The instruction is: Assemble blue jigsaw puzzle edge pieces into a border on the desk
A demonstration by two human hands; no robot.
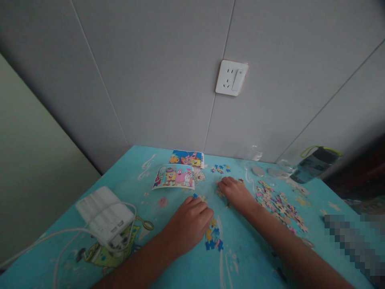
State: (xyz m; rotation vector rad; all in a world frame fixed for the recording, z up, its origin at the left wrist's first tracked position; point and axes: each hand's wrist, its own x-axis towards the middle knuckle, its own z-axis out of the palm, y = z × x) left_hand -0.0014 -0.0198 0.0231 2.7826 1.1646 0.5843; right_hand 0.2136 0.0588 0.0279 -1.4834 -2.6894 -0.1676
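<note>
My left hand rests low over the table, its fingers curled and the tips hidden from me. Beside and partly under it lie blue and yellow jigsaw puzzle pieces, some apparently joined. Farther forward, my right hand is closed with the fingertips down near the tabletop; whatever they pinch cannot be made out. A large loose pile of puzzle pieces spreads to the right of the right forearm. Behind that hand is a small group of blue pieces. A cartoon picture card lies ahead of the left hand.
Another cartoon card lies near the wall. At left sits a white power bank with a white cable. Clear plastic containers, a round lid and a dark bottle stand at back right. The wall has a socket.
</note>
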